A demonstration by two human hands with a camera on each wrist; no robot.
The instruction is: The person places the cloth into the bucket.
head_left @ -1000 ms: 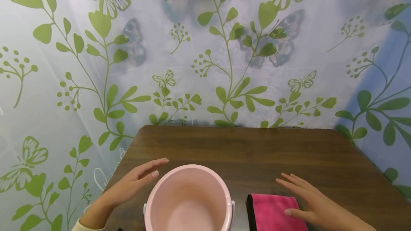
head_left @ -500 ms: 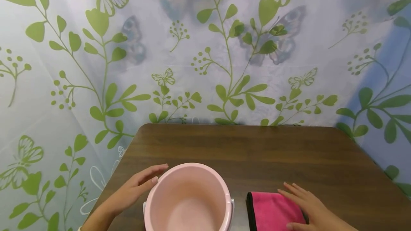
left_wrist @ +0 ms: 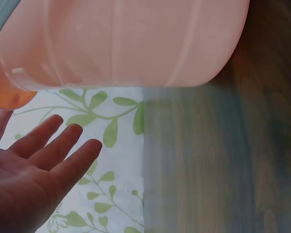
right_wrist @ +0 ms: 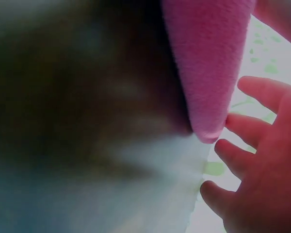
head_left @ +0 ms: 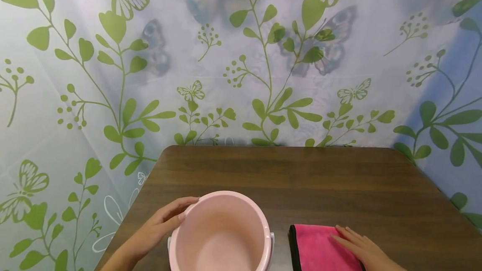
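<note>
A pink plastic bucket (head_left: 222, 237) stands upright at the table's near edge, and nothing shows inside it. At its left rim is my left hand (head_left: 158, 225), thumb and index finger at the rim. The left wrist view shows this hand (left_wrist: 43, 160) with fingers spread, several of them apart from the bucket wall (left_wrist: 121, 43). A folded pink cloth (head_left: 316, 246) with black edging lies right of the bucket. My right hand (head_left: 365, 246) rests over its right edge. In the right wrist view, the fingers (right_wrist: 242, 162) extend beside the cloth (right_wrist: 208, 63); the thumb is partly cut off.
Both items stand on a brown wooden table (head_left: 282, 175) with rounded far corners. A pale curtain (head_left: 241, 62) printed with green leaves and butterflies hangs behind the table and along its sides. The bucket's white handle joint (head_left: 273, 239) faces the cloth.
My left hand has moved right to the bucket rim. My right hand has come down from above the cloth onto its right edge. Bucket and cloth have stayed in place.
</note>
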